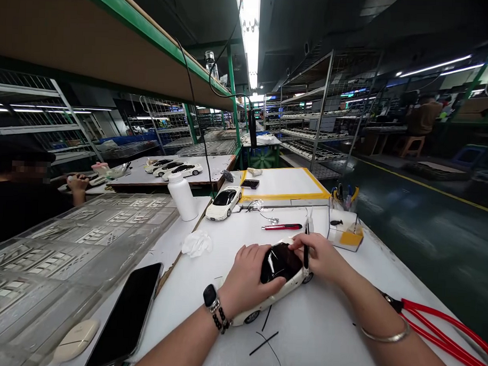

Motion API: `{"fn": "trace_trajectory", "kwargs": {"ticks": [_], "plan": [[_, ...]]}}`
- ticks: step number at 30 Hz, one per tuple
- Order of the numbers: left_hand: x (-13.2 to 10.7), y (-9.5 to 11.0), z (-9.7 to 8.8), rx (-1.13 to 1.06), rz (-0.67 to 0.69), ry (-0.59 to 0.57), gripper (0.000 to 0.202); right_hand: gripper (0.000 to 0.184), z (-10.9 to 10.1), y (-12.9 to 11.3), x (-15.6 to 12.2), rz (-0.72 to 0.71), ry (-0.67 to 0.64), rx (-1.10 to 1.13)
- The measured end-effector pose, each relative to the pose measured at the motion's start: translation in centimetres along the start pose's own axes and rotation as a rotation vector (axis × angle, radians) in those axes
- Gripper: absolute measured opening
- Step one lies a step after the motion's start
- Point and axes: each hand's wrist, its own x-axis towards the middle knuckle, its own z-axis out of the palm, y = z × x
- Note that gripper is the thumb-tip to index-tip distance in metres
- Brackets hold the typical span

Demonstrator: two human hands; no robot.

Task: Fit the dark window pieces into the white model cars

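My left hand, with a black watch and beaded bracelet on its wrist, grips a white model car with a glossy black roof, tilted on the white table. My right hand pinches a thin black tool, its tip pressed near the car's far side; the contact point is hidden. A second white model car stands farther up the table. A red-handled craft knife lies between that car and my hands.
A white plastic bottle, crumpled tissue, a smartphone and red-handled pliers surround my work area. Stacked transparent trays lie at left, beyond which a co-worker's hand shows. Wire shelving stands behind.
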Motion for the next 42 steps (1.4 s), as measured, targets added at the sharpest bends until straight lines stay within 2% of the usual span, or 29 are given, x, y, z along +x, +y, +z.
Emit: {"fn": "trace_trajectory", "kwargs": {"ticks": [5,11,16,22,28,34,39,42], "plan": [[0.0,-0.1,0.0,-0.010,0.004,-0.003,0.053,0.012,-0.4,-0.1,-0.1,-0.024,0.115,-0.034],[0.1,-0.3,0.2,-0.001,0.018,0.015,0.054,0.008,0.3,-0.3,-0.2,-0.059,0.049,-0.090],[0.0,-0.3,0.2,0.031,0.018,0.026,0.053,0.011,0.5,-0.6,-0.4,-0.074,0.042,-0.120],[0.0,-0.3,0.3,0.037,0.027,0.034,0.055,0.017,-0.2,-0.1,-0.5,-0.051,0.142,-0.110],[0.0,-0.2,0.2,0.040,0.014,0.020,0.054,0.013,0.7,-0.7,-0.6,-0.060,0.006,-0.085],[-0.1,0.0,0.1,0.024,0.008,0.019,0.053,0.004,0.5,-0.9,-0.6,-0.048,-0.056,-0.059],[-0.3,0.1,0.1,0.017,0.020,0.027,0.055,0.019,0.6,-0.4,-0.4,-0.013,-0.056,0.039],[-0.4,0.0,0.3,0.034,0.029,0.044,0.054,0.020,1.1,0.6,-0.5,-0.039,-0.040,-0.019]]}}
